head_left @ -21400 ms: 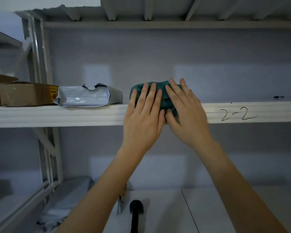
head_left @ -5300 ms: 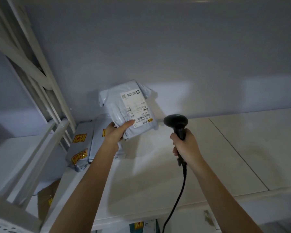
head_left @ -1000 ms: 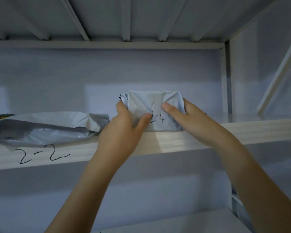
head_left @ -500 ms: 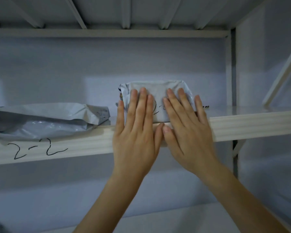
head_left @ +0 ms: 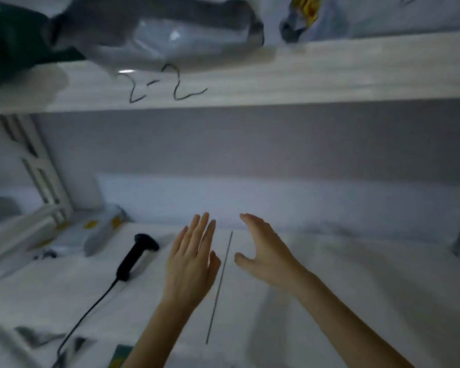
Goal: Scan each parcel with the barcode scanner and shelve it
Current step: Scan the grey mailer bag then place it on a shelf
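Above the white work surface [head_left: 329, 261], both hands hang empty: the left hand [head_left: 191, 264] has its fingers straight and together, pointing toward 12 o'clock, and the right hand [head_left: 263, 251] is loosely spread with the thumb out toward 9 o'clock. Neither touches anything. Half a second ago the same two palms were pressed flat against a grey parcel on the upper shelf; now they have dropped clear of it, and the view has tipped down to the bench.

At 9 o'clock from the left hand lies the barcode scanner [head_left: 137, 254], on its side, with its cable [head_left: 91, 309] trailing off toward 7 o'clock. Further out at 10 o'clock, against the shelf frame, waits a pale parcel with yellow stickers [head_left: 101, 229], blurred.

Up at 12 o'clock runs the shelf edge marked "2-2" [head_left: 303, 75]. On it sit a grey poly bag [head_left: 154, 30], a green bundle [head_left: 8, 46] at its 9 o'clock side, and another pale bag with a yellow patch [head_left: 329, 19] at its 3 o'clock side.

I judge that one parcel is done and shelved, and that the next cycle begins with a reach toward the stickered parcel and the scanner.
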Available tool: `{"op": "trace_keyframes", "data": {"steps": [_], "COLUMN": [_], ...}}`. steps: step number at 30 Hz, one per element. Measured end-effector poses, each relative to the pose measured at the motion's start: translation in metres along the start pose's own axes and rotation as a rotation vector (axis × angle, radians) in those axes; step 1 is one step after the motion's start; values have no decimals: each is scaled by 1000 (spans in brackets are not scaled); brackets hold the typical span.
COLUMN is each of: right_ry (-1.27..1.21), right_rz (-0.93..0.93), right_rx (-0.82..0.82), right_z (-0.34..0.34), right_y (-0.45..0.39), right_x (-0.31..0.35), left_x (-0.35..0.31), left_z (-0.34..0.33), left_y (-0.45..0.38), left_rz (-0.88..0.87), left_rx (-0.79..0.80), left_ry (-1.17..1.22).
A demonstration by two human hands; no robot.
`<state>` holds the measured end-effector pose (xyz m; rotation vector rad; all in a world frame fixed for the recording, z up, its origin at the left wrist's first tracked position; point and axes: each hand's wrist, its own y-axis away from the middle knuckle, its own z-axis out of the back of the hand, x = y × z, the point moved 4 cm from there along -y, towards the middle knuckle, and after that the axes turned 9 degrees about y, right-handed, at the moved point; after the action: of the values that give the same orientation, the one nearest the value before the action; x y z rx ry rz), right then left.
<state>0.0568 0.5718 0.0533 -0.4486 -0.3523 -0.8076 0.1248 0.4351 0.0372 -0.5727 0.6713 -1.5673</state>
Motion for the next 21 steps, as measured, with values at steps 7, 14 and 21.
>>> {"op": "trace_keyframes", "data": {"steps": [7, 14, 21], "right_ry": [-337, -400, -496], "right_rz": [-232, -291, -416], "right_rx": [480, 480, 413], "right_z": [-147, -228, -279], "right_y": [-54, -121, -195], "right_x": [59, 134, 185], "left_x": [146, 284, 395], "left_z": [-14, 13, 26], "left_y": [78, 126, 110], "left_rz": [542, 743, 893], "left_rx": [465, 593, 634], "left_ry": [-96, -137, -47]}}
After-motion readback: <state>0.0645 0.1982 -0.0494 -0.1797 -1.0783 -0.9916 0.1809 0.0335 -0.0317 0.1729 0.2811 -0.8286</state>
